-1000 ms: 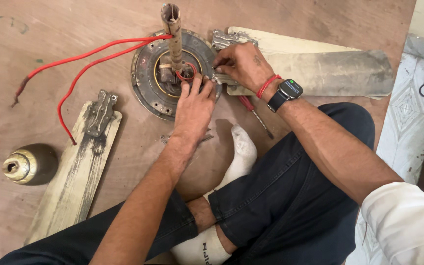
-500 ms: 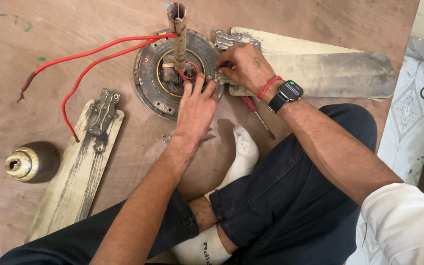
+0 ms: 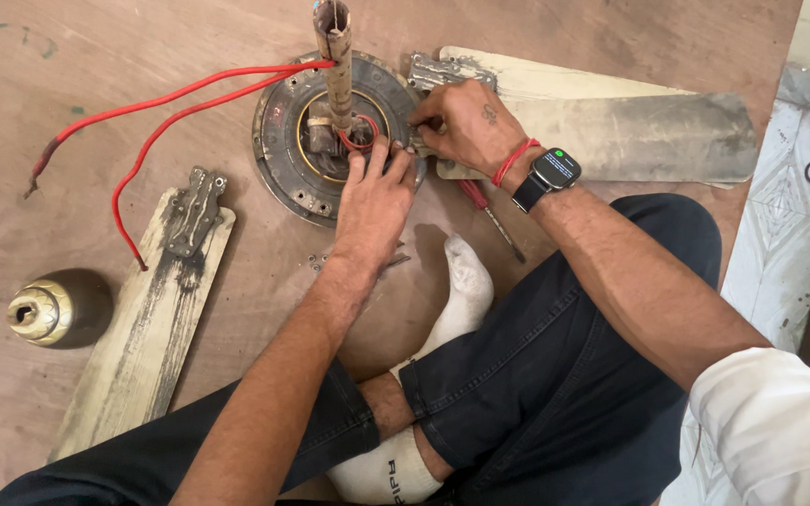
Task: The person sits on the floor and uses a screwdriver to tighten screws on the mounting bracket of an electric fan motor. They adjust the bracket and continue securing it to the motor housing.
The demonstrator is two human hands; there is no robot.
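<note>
A round, dirty ceiling fan motor [image 3: 283,159] lies on the brown floor, with an upright rod [image 3: 335,56] rising from its middle and red wires [image 3: 171,108] trailing left. My left hand [image 3: 372,201] rests on the motor's near right rim, fingertips pressing down beside the rod. My right hand [image 3: 461,126] is curled at the motor's right edge, fingers pinched where the metal bracket [image 3: 447,70] of a fan blade [image 3: 630,131] meets the rim. What the fingers pinch is hidden. A red-handled screwdriver [image 3: 489,215] lies under my right wrist.
A second loose fan blade [image 3: 142,328] with its bracket lies at the left. A brass-coloured fan cup [image 3: 39,314] stands further left. Small screws [image 3: 316,260] lie near my left wrist. My crossed legs and a white sock [image 3: 461,290] fill the foreground. Tiled floor [image 3: 780,215] is at the right.
Both hands stay at the motor's right rim. My right hand's fingers have shifted slightly at the bracket. The view has drifted a little.
</note>
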